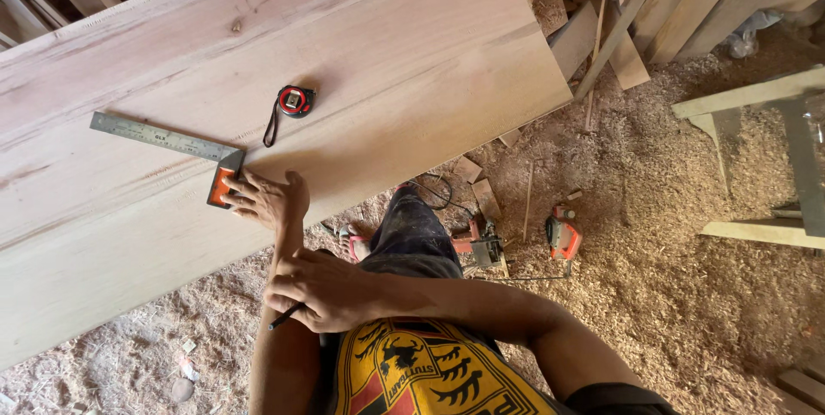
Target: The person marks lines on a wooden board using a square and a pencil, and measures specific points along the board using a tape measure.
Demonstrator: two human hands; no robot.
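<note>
L hand point(265, 198) on steel try square point(176, 150), orange stock; R hand point(320, 291) w/ pencil point(284, 318).

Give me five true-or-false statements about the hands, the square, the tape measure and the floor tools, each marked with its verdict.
1. The left hand rests on the orange handle of the try square. True.
2. The right hand holds a hammer. False: it holds a dark pencil, close to the person's body.
3. The tape measure lies on the wide board, apart from both hands. True.
4. The square's metal blade hangs off the board's edge. False: the blade lies flat on the board, well inside its edges.
5. Power tools lie on the sawdust-covered floor beside the person's leg. True.
</note>
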